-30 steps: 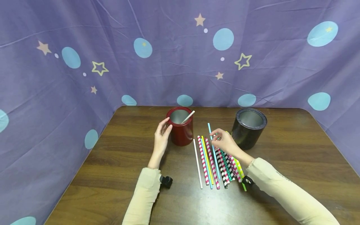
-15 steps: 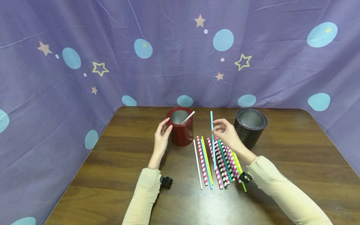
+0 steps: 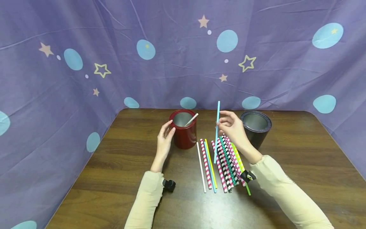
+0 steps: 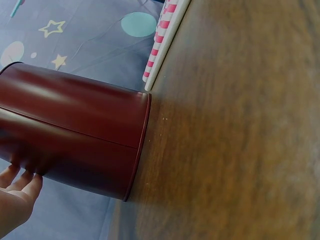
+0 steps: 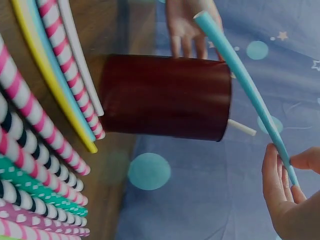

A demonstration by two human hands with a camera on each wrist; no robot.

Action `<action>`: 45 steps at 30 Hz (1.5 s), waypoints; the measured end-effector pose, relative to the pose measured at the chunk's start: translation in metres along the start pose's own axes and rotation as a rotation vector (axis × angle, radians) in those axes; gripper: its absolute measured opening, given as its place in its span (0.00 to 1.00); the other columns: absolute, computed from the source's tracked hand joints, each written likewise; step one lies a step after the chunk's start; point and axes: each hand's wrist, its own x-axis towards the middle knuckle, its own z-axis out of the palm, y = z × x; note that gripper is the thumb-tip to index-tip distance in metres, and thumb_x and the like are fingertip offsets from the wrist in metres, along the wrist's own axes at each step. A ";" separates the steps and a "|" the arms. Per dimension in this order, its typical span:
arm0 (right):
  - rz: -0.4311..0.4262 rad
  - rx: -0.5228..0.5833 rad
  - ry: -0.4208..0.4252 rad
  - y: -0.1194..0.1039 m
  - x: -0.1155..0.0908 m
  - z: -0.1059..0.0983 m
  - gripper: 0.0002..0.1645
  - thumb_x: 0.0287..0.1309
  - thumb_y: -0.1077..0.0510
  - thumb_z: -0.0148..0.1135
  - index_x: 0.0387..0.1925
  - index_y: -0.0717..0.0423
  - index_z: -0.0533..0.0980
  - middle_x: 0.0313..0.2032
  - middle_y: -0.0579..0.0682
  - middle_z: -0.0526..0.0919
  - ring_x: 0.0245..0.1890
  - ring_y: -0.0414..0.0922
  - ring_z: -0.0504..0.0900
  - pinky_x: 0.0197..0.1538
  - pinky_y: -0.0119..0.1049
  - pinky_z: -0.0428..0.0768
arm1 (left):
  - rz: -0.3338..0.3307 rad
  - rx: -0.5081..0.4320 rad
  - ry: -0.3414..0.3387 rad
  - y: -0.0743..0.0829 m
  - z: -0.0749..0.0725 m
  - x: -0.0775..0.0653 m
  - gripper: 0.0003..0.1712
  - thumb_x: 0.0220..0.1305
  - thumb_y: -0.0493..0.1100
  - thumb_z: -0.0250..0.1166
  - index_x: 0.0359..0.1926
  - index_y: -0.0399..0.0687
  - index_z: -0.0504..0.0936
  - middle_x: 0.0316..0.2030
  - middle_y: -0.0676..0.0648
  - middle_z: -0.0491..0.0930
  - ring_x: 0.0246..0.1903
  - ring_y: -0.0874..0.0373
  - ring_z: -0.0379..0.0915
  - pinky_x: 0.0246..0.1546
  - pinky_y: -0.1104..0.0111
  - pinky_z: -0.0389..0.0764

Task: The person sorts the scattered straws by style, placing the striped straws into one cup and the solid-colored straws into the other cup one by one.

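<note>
Right hand: I see the right hand (image 3: 232,128) pinching the blue straw (image 3: 216,140) between thumb and fingers, its longer part hanging below.
Blue straw: it is in the air, to the right of the red can (image 3: 185,138) and not inside it.
Left hand: the left hand (image 3: 164,140) is not closed; its fingers rest against the red can near the rim.
Straws on the table: the row of straws (image 3: 224,163) lies between the red can and the dark can (image 3: 258,136).
Slipping risk: I judge that the straw could turn or fall, because the pinch is small and the straw is thin.
Tipping risk: if the left hand presses too much, the red can could perhaps slide or tilt.
Head view: only here I can look into the red can, where the white straw (image 3: 192,119) leans; the low end of the blue straw seems to overlap the row.
Right wrist view: here that end is clearly apart from the row.
Left wrist view: it shows the can's base on the table, but not the blue straw.
</note>
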 end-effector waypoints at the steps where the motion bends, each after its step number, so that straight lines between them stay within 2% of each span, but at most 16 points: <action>1: -0.001 0.005 0.007 -0.002 0.001 0.001 0.26 0.51 0.71 0.55 0.54 0.65 0.64 0.28 0.45 0.75 0.25 0.34 0.78 0.29 0.32 0.81 | -0.001 0.000 0.001 0.000 0.000 0.000 0.21 0.60 0.30 0.53 0.55 0.29 0.66 0.56 0.32 0.64 0.58 0.47 0.59 0.58 0.66 0.63; 8: -0.019 0.028 0.042 -0.018 0.007 0.006 0.25 0.51 0.70 0.55 0.54 0.64 0.65 0.28 0.43 0.75 0.26 0.34 0.78 0.30 0.29 0.80 | -0.010 0.000 0.005 0.001 0.000 0.000 0.21 0.60 0.30 0.53 0.55 0.29 0.66 0.56 0.33 0.65 0.58 0.47 0.59 0.58 0.66 0.63; 14: -0.034 0.056 0.053 -0.031 0.012 0.013 0.25 0.53 0.70 0.54 0.55 0.66 0.65 0.29 0.44 0.74 0.28 0.37 0.79 0.36 0.35 0.81 | -0.013 0.004 0.006 0.001 0.000 0.000 0.21 0.60 0.30 0.53 0.55 0.29 0.66 0.56 0.33 0.65 0.58 0.48 0.60 0.58 0.67 0.63; 23: -0.090 0.201 0.077 -0.050 0.023 0.029 0.21 0.51 0.73 0.52 0.50 0.69 0.64 0.31 0.47 0.73 0.28 0.39 0.78 0.34 0.33 0.81 | -0.009 -0.003 0.011 -0.001 0.000 0.000 0.21 0.60 0.30 0.53 0.55 0.29 0.66 0.56 0.33 0.65 0.58 0.48 0.59 0.59 0.67 0.61; 28: -0.129 0.255 0.100 -0.056 0.029 0.037 0.17 0.51 0.74 0.52 0.44 0.65 0.66 0.31 0.48 0.74 0.28 0.42 0.78 0.34 0.34 0.81 | -0.003 -0.009 0.010 -0.001 0.000 0.001 0.21 0.59 0.29 0.54 0.54 0.28 0.66 0.56 0.33 0.65 0.58 0.47 0.59 0.60 0.66 0.61; 35: -0.158 0.323 0.152 -0.062 0.034 0.045 0.15 0.50 0.75 0.52 0.38 0.59 0.68 0.30 0.49 0.75 0.28 0.41 0.77 0.36 0.37 0.81 | 0.002 -0.006 0.011 -0.001 0.001 0.001 0.20 0.59 0.29 0.54 0.54 0.28 0.66 0.55 0.33 0.65 0.58 0.47 0.59 0.59 0.66 0.61; 41: -0.166 0.352 0.159 -0.062 0.036 0.050 0.15 0.49 0.76 0.52 0.35 0.57 0.68 0.30 0.51 0.75 0.28 0.39 0.77 0.37 0.34 0.81 | 0.008 -0.002 0.009 -0.001 0.000 0.001 0.20 0.59 0.29 0.53 0.54 0.28 0.66 0.55 0.33 0.65 0.57 0.47 0.59 0.59 0.66 0.61; 45: -0.174 0.336 0.158 -0.056 0.038 0.054 0.13 0.48 0.76 0.53 0.34 0.61 0.68 0.30 0.52 0.76 0.30 0.41 0.77 0.41 0.40 0.80 | 0.010 -0.009 0.001 0.000 -0.001 0.000 0.20 0.60 0.29 0.53 0.54 0.28 0.66 0.55 0.33 0.65 0.57 0.47 0.60 0.59 0.67 0.62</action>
